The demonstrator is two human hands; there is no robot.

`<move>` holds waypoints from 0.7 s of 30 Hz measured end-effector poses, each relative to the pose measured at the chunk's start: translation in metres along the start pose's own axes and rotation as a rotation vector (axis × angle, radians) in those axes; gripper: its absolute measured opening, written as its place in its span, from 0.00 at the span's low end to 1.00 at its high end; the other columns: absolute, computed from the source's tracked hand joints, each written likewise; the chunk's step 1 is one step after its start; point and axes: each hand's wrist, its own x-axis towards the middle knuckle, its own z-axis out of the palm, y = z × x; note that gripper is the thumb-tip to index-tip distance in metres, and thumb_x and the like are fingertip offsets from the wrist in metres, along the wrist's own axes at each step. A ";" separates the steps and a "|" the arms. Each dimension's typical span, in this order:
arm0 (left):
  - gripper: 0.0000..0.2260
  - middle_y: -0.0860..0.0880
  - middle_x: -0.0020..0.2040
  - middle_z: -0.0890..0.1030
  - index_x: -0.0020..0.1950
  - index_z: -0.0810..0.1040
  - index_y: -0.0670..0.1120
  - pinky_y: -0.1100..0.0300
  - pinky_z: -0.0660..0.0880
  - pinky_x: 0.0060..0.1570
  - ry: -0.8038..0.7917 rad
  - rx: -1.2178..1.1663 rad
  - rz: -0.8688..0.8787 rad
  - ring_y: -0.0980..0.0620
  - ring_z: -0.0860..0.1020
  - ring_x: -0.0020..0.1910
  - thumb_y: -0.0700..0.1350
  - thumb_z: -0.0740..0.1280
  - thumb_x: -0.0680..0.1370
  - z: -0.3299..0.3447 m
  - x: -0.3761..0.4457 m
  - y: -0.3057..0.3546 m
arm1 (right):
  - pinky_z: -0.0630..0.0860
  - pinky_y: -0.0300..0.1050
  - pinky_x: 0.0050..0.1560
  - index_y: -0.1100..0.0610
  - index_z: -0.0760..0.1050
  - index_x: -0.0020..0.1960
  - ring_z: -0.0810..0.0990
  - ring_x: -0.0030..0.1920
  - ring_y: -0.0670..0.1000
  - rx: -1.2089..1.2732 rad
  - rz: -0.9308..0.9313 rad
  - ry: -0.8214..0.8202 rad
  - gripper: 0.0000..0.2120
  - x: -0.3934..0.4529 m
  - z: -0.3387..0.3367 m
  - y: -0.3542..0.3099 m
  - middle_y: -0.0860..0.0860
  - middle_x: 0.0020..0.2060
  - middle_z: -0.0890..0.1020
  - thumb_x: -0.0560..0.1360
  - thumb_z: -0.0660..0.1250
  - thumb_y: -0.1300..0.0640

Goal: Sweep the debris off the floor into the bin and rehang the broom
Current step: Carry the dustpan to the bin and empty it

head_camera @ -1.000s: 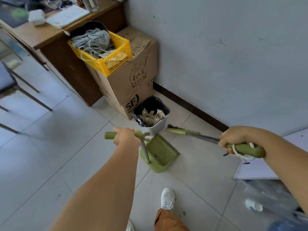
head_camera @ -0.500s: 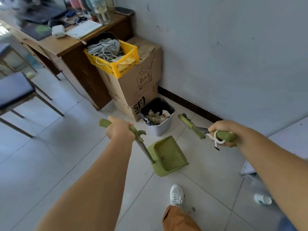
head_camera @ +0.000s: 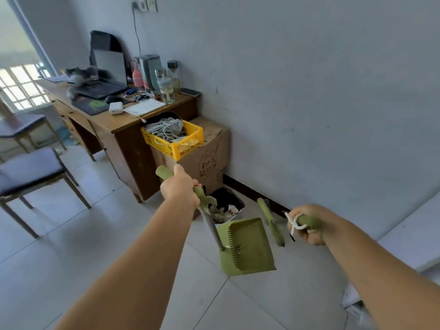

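From the head camera, a person stands on a pale tiled floor beside a grey wall, both arms out in front. The left hand [head_camera: 180, 189] is clenched round the green grip of a long-handled dustpan [head_camera: 246, 246], whose metal shaft runs down and to the right to the scoop; the scoop looks empty and appears to hang just clear of the tiles. The right hand [head_camera: 306, 228] is closed around the end of the broom [head_camera: 271, 221], a white cord loop wrapped at the knuckles. The broom's long axis points away from that grip toward the wall, its green head lying between the scoop and the skirting, seen nearly end-on. The bin [head_camera: 234, 201], dark-lined and holding pale litter, sits behind the dustpan, below a cardboard box [head_camera: 209, 158] topped by a yellow basket [head_camera: 177, 148]. With the litter apparently binned, rehanging seems next, and the right hand already holds the cord; no hook is visible.
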 end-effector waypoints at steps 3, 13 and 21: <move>0.14 0.49 0.24 0.71 0.39 0.72 0.44 0.60 0.72 0.30 -0.055 -0.058 0.019 0.55 0.69 0.21 0.51 0.66 0.80 0.015 -0.001 0.017 | 0.65 0.27 0.17 0.61 0.65 0.35 0.68 0.13 0.45 0.137 0.039 -0.064 0.13 0.005 -0.012 -0.016 0.54 0.15 0.73 0.78 0.55 0.68; 0.13 0.50 0.22 0.70 0.39 0.71 0.43 0.62 0.73 0.29 -0.087 -0.113 0.128 0.56 0.67 0.18 0.48 0.65 0.81 0.048 -0.014 0.057 | 0.67 0.30 0.16 0.61 0.65 0.35 0.70 0.14 0.47 0.414 0.103 -0.182 0.14 0.026 -0.026 -0.053 0.55 0.17 0.74 0.80 0.54 0.66; 0.15 0.50 0.25 0.68 0.36 0.68 0.44 0.63 0.70 0.26 -0.196 -0.133 0.293 0.56 0.65 0.18 0.46 0.64 0.81 0.057 -0.036 0.079 | 0.73 0.32 0.18 0.65 0.70 0.36 0.72 0.15 0.46 0.205 0.019 -0.086 0.11 0.031 -0.015 -0.075 0.56 0.29 0.73 0.77 0.62 0.65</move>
